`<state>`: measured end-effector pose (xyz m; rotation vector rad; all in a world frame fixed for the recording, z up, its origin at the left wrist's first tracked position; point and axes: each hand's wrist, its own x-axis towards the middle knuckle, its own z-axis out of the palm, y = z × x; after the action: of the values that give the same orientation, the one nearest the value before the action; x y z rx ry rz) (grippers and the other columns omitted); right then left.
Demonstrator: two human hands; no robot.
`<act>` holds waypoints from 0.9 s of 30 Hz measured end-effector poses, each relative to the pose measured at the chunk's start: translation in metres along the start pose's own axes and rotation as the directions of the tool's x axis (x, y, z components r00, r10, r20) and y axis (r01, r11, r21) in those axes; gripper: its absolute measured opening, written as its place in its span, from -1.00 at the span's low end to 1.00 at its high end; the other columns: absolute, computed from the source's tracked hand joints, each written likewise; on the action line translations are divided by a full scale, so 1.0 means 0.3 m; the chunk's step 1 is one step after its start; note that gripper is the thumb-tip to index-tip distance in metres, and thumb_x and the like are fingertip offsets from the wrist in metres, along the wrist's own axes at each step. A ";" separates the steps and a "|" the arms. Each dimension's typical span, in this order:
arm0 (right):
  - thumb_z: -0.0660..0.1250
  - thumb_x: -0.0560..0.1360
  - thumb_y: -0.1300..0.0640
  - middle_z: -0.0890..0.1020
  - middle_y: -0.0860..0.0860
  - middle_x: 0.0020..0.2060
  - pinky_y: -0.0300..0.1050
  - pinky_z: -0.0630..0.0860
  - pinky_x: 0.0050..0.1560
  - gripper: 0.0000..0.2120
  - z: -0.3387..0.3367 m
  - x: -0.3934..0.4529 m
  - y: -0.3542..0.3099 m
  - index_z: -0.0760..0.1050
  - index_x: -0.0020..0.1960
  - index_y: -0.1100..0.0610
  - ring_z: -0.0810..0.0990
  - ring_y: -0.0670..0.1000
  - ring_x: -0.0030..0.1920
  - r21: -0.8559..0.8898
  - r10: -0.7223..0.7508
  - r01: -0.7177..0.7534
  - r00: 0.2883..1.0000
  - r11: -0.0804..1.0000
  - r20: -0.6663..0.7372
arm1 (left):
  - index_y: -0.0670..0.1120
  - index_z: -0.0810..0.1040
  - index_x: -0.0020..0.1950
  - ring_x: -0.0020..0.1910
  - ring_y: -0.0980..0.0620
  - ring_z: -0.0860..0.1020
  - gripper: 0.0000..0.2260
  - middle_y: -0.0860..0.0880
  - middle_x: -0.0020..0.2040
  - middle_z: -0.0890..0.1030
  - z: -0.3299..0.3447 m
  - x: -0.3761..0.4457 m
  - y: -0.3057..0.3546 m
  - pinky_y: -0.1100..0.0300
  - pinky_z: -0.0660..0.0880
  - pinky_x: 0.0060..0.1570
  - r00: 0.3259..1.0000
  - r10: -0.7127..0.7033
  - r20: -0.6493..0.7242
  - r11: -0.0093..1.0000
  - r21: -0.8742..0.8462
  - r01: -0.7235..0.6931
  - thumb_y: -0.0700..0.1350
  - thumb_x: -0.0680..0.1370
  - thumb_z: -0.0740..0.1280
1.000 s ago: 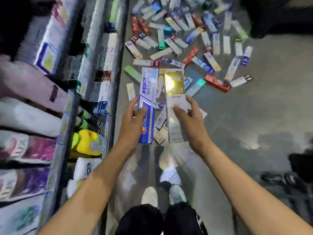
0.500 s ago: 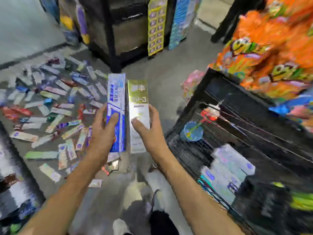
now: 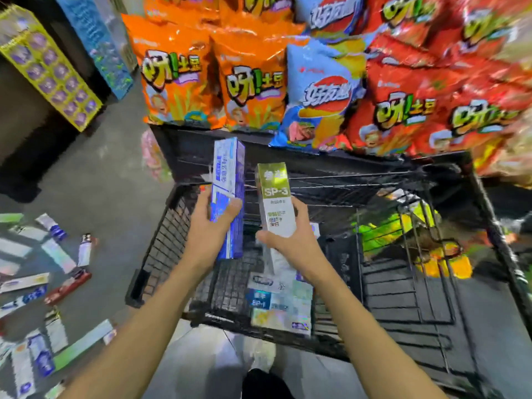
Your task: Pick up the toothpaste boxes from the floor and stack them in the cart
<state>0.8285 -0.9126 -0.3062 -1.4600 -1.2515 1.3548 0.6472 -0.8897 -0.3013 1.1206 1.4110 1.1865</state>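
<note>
Bare forearms point(image 3: 161, 321), no sleeves; dark trousers point(image 3: 264, 384) below.

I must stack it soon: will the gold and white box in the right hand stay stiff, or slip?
The gold and white box keeps straight edges in the right hand, so it is probably stiff. Its glossy surface may slip. It looks light.

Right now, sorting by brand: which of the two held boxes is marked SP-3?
The gold-and-white box in the right hand reads SP-3. The left hand holds a blue-and-white box without that marking.
</note>
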 end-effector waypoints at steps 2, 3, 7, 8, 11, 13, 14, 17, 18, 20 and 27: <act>0.64 0.32 0.05 0.46 -0.21 0.27 -0.01 0.54 0.25 -0.19 -0.106 0.024 0.074 0.20 0.37 -0.17 0.52 -0.16 0.27 -0.039 0.040 -0.042 0.998 0.998 -0.057 | 0.03 0.49 0.25 -0.07 0.31 0.61 -0.60 0.22 0.01 0.67 0.092 0.052 -0.034 0.34 0.51 -0.03 0.999 -0.024 0.045 0.999 0.050 0.022 0.02 0.48 0.52; 0.65 0.28 -0.03 0.47 -0.19 0.27 0.06 0.54 0.26 -0.20 -0.148 0.031 0.106 0.22 0.32 -0.22 0.53 -0.12 0.26 -0.047 0.059 -0.064 0.994 0.997 -0.089 | 0.00 0.49 0.27 -0.06 0.26 0.61 -0.52 0.15 0.05 0.66 0.131 0.073 -0.055 0.30 0.53 0.00 0.998 -0.030 0.063 0.997 0.067 0.026 0.06 0.44 0.55; 0.57 0.29 -0.23 0.52 -0.19 0.23 0.11 0.57 0.19 -0.23 -0.259 0.046 0.238 0.21 0.34 -0.18 0.57 -0.14 0.17 -0.119 0.145 -0.163 0.978 0.979 -0.150 | -0.02 0.48 0.22 -0.22 0.41 0.54 -0.65 0.17 -0.02 0.61 0.239 0.135 -0.179 0.44 0.43 -0.19 0.991 -0.059 0.118 0.973 0.231 0.030 -0.09 0.51 0.51; 0.53 0.30 -0.28 0.53 -0.14 0.25 0.11 0.58 0.16 -0.18 -0.277 0.056 0.276 0.20 0.40 -0.12 0.58 -0.10 0.16 -0.145 0.176 -0.198 0.972 0.969 -0.156 | -0.01 0.48 0.20 -0.23 0.40 0.54 -0.69 0.17 -0.04 0.61 0.250 0.151 -0.222 0.43 0.42 -0.21 0.989 -0.062 0.135 0.961 0.276 0.023 -0.10 0.52 0.50; 0.51 0.39 -0.24 0.58 0.00 0.23 0.11 0.60 0.04 -0.18 -0.303 0.110 0.399 0.19 0.47 -0.01 0.62 0.03 0.06 -0.270 0.251 -0.289 0.953 0.918 -0.167 | 0.02 0.49 0.12 -0.21 0.30 0.55 -0.72 0.10 -0.06 0.63 0.253 0.201 -0.367 0.29 0.44 -0.19 0.982 -0.057 0.181 0.920 0.392 -0.019 -0.06 0.50 0.51; 0.49 0.43 -0.21 0.59 0.02 0.13 0.07 0.59 -0.08 -0.24 -0.301 0.152 0.491 0.22 0.45 0.02 0.63 0.10 0.00 -0.398 0.274 -0.309 0.951 0.864 -0.144 | 0.03 0.48 0.11 -0.15 0.28 0.56 -0.71 0.12 -0.06 0.63 0.244 0.236 -0.462 0.29 0.47 -0.15 0.978 -0.058 0.200 0.881 0.471 -0.044 -0.01 0.50 0.51; 0.49 0.43 -0.20 0.57 0.02 0.10 0.03 0.56 -0.10 -0.28 -0.299 0.174 0.542 0.25 0.43 0.05 0.61 0.12 0.02 -0.465 0.267 -0.295 0.955 0.835 -0.126 | 0.03 0.48 0.12 -0.13 0.27 0.57 -0.71 0.13 -0.07 0.63 0.239 0.253 -0.508 0.28 0.48 -0.13 0.976 -0.060 0.209 0.865 0.499 -0.054 0.03 0.50 0.50; 0.50 0.43 -0.15 0.41 0.02 0.13 -0.04 0.41 -0.02 -0.33 -0.289 0.245 0.705 0.35 0.40 0.11 0.45 0.12 0.25 -0.657 0.222 -0.191 0.974 0.729 -0.038 | 0.08 0.47 0.12 -0.18 0.32 0.57 -0.68 0.18 -0.12 0.62 0.212 0.305 -0.650 0.26 0.46 -0.19 0.967 -0.078 0.241 0.826 0.559 -0.072 0.13 0.48 0.48; 0.48 0.42 -0.17 0.39 0.03 0.17 -0.01 0.44 0.03 -0.29 -0.283 0.271 0.748 0.32 0.45 0.10 0.42 0.12 0.29 -0.720 0.224 -0.155 0.975 0.676 0.000 | 0.12 0.46 0.13 -0.17 0.28 0.58 -0.67 0.17 -0.11 0.63 0.201 0.327 -0.697 0.24 0.46 -0.19 0.963 -0.091 0.253 0.814 0.576 -0.075 0.17 0.47 0.46; 0.46 0.44 -0.19 0.40 0.07 0.23 0.01 0.45 0.05 -0.22 -0.274 0.326 0.832 0.26 0.52 0.08 0.40 0.14 0.30 -0.812 0.236 -0.092 0.970 0.577 0.058 | 0.16 0.46 0.17 -0.19 0.25 0.57 -0.66 0.17 -0.10 0.63 0.186 0.370 -0.777 0.27 0.47 -0.19 0.952 -0.105 0.288 0.786 0.610 -0.098 0.16 0.46 0.45; 0.48 0.36 0.17 0.62 0.14 0.00 0.01 0.38 -0.02 -0.40 -0.263 0.512 1.057 0.35 0.34 0.15 0.53 0.27 0.07 -0.892 0.166 0.023 0.980 0.452 0.109 | 0.15 0.50 0.17 -0.14 0.34 0.54 -0.64 0.21 -0.08 0.57 0.172 0.448 -0.928 0.46 0.42 -0.13 0.927 -0.031 0.373 0.779 0.590 -0.211 -0.09 0.45 0.52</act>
<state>0.9480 -0.8273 -0.6361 -2.1239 -2.2701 0.8463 0.6606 -0.7816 -0.5952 1.7872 1.4969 0.5068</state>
